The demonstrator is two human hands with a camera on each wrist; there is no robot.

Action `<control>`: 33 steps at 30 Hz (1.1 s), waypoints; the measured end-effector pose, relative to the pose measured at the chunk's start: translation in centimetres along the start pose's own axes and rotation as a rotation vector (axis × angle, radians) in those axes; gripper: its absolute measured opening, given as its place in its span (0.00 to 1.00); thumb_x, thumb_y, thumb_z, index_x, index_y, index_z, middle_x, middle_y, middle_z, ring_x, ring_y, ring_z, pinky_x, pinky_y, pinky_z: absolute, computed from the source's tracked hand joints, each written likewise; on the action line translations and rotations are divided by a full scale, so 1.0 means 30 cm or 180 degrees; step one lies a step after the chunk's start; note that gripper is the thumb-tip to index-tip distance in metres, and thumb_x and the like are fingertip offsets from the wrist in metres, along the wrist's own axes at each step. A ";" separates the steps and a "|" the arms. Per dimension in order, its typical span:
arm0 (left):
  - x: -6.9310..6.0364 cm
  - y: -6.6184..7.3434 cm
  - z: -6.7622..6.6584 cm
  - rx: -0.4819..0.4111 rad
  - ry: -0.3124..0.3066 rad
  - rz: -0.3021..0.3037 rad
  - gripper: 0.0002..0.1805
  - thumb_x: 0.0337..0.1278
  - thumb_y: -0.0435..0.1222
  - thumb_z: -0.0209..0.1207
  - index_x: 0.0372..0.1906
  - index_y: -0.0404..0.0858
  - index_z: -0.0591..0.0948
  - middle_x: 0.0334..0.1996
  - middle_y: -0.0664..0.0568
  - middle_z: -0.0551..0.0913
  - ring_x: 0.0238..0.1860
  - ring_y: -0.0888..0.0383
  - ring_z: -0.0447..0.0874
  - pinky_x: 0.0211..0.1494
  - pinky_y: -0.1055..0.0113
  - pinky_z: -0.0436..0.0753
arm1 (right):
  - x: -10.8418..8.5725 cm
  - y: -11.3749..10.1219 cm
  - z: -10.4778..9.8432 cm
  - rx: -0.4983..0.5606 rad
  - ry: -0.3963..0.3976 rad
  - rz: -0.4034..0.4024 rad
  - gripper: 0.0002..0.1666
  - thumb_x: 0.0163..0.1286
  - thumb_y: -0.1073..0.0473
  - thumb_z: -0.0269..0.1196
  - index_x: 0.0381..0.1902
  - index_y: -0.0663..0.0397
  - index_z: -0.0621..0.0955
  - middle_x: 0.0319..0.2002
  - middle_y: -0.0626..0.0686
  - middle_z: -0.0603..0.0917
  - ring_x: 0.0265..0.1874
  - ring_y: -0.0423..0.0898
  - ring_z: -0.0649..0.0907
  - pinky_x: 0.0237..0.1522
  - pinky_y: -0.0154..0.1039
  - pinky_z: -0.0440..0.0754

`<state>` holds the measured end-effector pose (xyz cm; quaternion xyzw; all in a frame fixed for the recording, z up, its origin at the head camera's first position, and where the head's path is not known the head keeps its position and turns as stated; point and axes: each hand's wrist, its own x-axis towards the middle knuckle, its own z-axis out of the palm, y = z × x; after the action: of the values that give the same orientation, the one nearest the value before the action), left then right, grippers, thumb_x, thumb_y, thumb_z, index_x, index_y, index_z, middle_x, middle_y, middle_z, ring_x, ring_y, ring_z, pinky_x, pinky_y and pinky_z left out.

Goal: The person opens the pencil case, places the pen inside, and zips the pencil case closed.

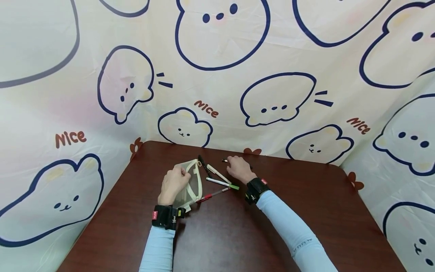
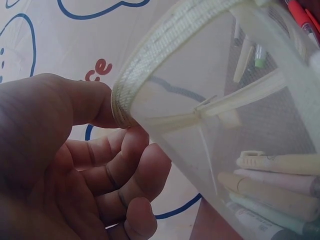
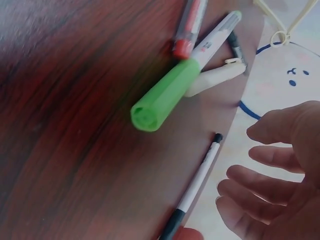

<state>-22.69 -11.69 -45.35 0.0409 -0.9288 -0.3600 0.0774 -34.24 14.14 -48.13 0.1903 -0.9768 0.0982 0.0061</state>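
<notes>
My left hand (image 1: 174,183) pinches the rim of a pale mesh pencil pouch (image 2: 150,65) between thumb and fingers. Several pens and markers (image 2: 270,192) show through the mesh, inside the pouch. Over the far part of the table, my right hand (image 3: 265,175) has its fingers relaxed and apart, holding nothing. Close by it lies a white pen with black ends (image 3: 195,182), partly hidden under the hand in the head view. Between the hands lie a green-capped marker (image 1: 222,182), a red pen (image 1: 213,194), a cream pen (image 1: 219,173) and a black pen (image 1: 204,165).
All of this is on a dark brown wooden table (image 1: 231,234). A pale cloth printed with cartoon bears (image 1: 217,41) hangs behind the table and along both sides, close to the table's far edge.
</notes>
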 end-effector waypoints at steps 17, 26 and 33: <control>0.005 0.004 -0.003 0.0003 -0.0001 0.0038 0.04 0.55 0.38 0.54 0.30 0.41 0.75 0.22 0.50 0.78 0.21 0.54 0.75 0.25 0.65 0.70 | 0.041 0.048 0.036 -0.0275 0.0024 0.0097 0.13 0.70 0.60 0.56 0.50 0.58 0.79 0.43 0.61 0.80 0.43 0.59 0.77 0.44 0.54 0.79; 0.001 -0.012 0.003 0.0034 -0.0020 0.0033 0.04 0.55 0.38 0.55 0.29 0.42 0.74 0.21 0.50 0.78 0.21 0.54 0.74 0.25 0.65 0.69 | 0.061 0.050 0.058 -0.0378 0.0041 0.0082 0.15 0.72 0.64 0.52 0.53 0.58 0.79 0.49 0.63 0.80 0.47 0.61 0.76 0.48 0.55 0.78; 0.004 0.000 0.009 0.0028 -0.0005 0.0050 0.04 0.54 0.38 0.54 0.28 0.42 0.74 0.21 0.50 0.77 0.21 0.54 0.74 0.25 0.65 0.68 | 0.067 0.057 0.063 -0.0556 0.0046 0.0062 0.13 0.73 0.63 0.52 0.50 0.58 0.80 0.48 0.63 0.80 0.48 0.61 0.76 0.50 0.55 0.77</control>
<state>-22.86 -11.52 -45.54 0.0336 -0.9308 -0.3553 0.0794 -36.68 14.59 -50.20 0.1788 -0.9834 0.0140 0.0287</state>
